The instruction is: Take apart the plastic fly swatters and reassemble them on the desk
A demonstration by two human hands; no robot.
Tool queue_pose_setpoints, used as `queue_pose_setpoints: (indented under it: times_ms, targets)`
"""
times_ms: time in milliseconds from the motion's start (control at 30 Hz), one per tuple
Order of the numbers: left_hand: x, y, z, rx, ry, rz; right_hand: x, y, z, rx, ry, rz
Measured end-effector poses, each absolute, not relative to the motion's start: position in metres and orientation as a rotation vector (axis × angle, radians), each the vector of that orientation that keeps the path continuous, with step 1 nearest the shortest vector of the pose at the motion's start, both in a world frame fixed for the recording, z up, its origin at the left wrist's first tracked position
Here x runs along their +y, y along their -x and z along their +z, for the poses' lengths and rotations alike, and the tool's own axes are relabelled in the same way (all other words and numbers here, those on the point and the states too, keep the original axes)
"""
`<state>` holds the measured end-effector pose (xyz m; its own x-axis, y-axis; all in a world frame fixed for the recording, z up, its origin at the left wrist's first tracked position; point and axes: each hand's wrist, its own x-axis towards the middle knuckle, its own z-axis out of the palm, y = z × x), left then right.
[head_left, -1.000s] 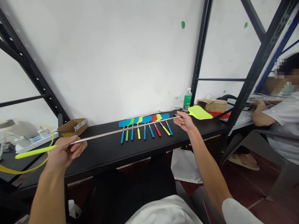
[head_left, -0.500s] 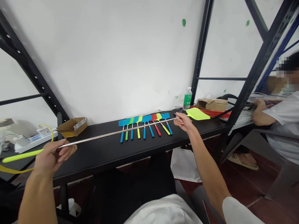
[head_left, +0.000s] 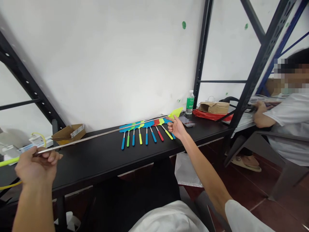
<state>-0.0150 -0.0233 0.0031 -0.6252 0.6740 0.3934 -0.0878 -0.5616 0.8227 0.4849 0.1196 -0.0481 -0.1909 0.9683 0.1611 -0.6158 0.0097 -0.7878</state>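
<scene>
A yellow-green fly swatter with a long, drawn-out metal shaft [head_left: 101, 131] stretches across my view above the black table. My left hand [head_left: 38, 164] is closed around its shaft beside the yellow-green handle [head_left: 9, 161]. At the other end is the swatter's mesh head [head_left: 177, 112], now tilted. Just below that head my right hand [head_left: 178, 128] has its fingers apart, its fingertips close to the shaft; whether they touch is unclear. Beneath the shaft, several short fly swatters in blue, green, yellow and red [head_left: 158, 130] lie in an overlapping row, handles toward me.
An open cardboard box [head_left: 69, 133] sits on the left, near a white power strip [head_left: 36, 145]. Farther right are a phone [head_left: 187, 121], a green-labelled bottle [head_left: 190, 102], and a brown package [head_left: 214, 107] on red plastic [head_left: 207, 115]. Another person [head_left: 289, 119] sits at right.
My left hand has moved left with the handle, and the swatter's head has shifted left and turned. My right hand has moved left too, its fingers loosening from the shaft.
</scene>
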Motion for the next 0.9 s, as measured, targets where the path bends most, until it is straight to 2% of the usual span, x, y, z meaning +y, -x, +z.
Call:
queue_pose_setpoints:
  times_ms: [533,900]
  targets:
    - [-0.025,0.023,0.000,0.972,-0.970,2.242,0.129,-0.489,-0.054,-0.593,0.490,1.550]
    - [-0.026,0.035,0.000,1.224,-0.853,2.260,0.131,-0.549,-0.051,-0.533,0.592,1.271]
